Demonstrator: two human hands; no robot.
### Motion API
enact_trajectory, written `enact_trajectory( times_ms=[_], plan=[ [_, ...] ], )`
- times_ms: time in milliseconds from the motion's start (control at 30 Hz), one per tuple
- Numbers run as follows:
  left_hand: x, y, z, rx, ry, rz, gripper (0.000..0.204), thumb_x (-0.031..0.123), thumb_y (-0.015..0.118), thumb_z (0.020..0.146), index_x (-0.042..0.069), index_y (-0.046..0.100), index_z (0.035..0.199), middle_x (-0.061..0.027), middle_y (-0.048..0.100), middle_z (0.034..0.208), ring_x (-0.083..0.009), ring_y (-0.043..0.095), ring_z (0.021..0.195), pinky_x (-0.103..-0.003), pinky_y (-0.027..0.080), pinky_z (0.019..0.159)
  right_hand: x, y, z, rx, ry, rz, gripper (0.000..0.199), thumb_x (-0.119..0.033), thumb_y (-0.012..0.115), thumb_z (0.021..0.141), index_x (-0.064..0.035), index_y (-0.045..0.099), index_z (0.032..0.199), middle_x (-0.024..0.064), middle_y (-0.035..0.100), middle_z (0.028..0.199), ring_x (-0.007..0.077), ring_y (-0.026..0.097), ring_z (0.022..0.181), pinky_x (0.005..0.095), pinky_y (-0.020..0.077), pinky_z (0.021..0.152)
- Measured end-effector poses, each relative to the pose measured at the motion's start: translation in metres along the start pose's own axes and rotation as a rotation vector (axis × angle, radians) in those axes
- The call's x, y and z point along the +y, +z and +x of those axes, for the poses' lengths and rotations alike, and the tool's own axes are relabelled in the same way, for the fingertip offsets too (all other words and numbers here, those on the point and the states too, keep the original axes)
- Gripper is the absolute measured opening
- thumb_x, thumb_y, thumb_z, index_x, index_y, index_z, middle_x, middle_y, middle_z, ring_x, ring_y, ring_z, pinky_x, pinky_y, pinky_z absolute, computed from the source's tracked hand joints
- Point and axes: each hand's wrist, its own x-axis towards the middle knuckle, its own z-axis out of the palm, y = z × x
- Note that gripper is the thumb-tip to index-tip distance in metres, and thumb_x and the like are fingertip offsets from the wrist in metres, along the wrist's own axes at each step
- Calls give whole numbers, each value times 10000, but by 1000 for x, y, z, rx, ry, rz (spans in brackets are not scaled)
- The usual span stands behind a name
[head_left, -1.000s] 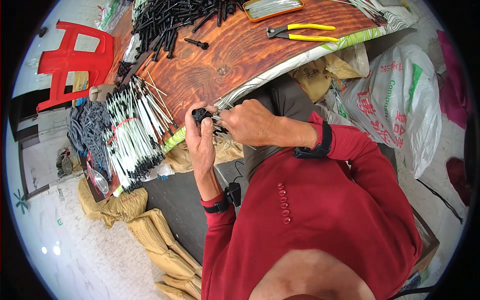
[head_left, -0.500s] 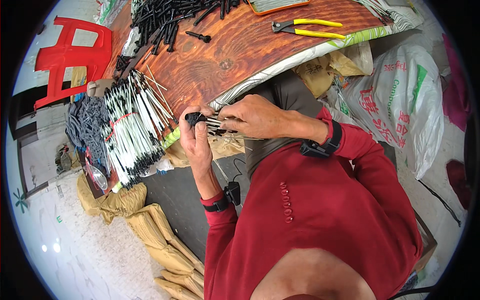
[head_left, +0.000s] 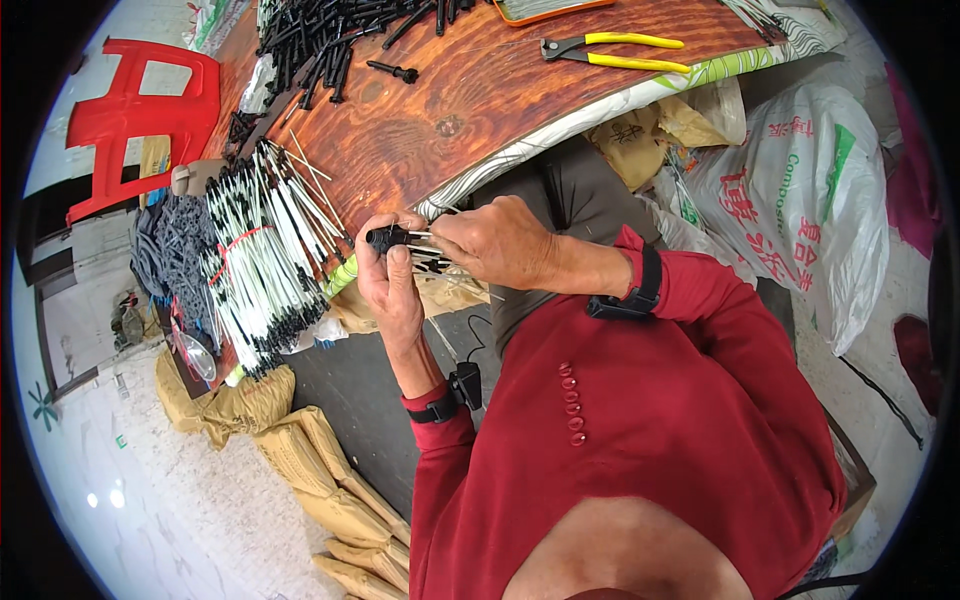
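My left hand [head_left: 396, 295] is closed around a short black plastic piece [head_left: 384, 238], thumb on its near side. Out of this piece, toward the right, stick several thin white rods [head_left: 428, 254] with black sections. The fingers of my right hand [head_left: 505, 242] are pinched together at these rods, just right of the black piece. How many rods they grip is hidden. Both hands are over my lap at the table edge. Left of them, on the table, lies a thick bundle of white rods with black ends [head_left: 258, 270], with a red tie around it.
Yellow-handled pincers [head_left: 630, 52] and a heap of black plastic pieces [head_left: 330, 45] lie on the wooden table [head_left: 440, 150]. Grey pieces [head_left: 172, 250] are piled beyond the bundle. A red stool [head_left: 140, 120] stands far left, a white woven sack [head_left: 790, 200] at right, brown paper sacks [head_left: 310, 460] below left.
My right hand has shifted slightly toward me and its fingers have turned on the rods. My left hand keeps its hold on the black piece. Thin dark strands on my lap now show more.
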Motion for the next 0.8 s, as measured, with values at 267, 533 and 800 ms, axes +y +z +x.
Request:
enact_trajectory(
  times_ms=[267,533,800],
  plan=[
    [4,1,-1,-13,-38,6,415,273,610,1000,-12,497,1281,-131,617,1137,-215,567,1092,-379,405,1030,-4,2,-1,-104,-72,-165,161,-138,637,879,-77,521,786,92,561,542,272,622,489,402,453,425],
    [5,-3,-6,-66,-46,-49,347,174,563,1002,-1,468,1286,-131,616,1141,-216,562,1105,-382,397,1052,-9,1,-9,-159,-109,-177,117,-124,622,847,-65,522,837,106,587,604,277,628,489,406,459,423],
    [7,3,-7,-99,-2,79,290,-9,538,956,5,454,1234,-126,621,1125,-207,574,1089,-375,425,1035,-11,-6,-10,-163,-93,-92,143,-127,625,831,-17,534,845,126,597,576,302,649,511,429,492,450]
  ],
)
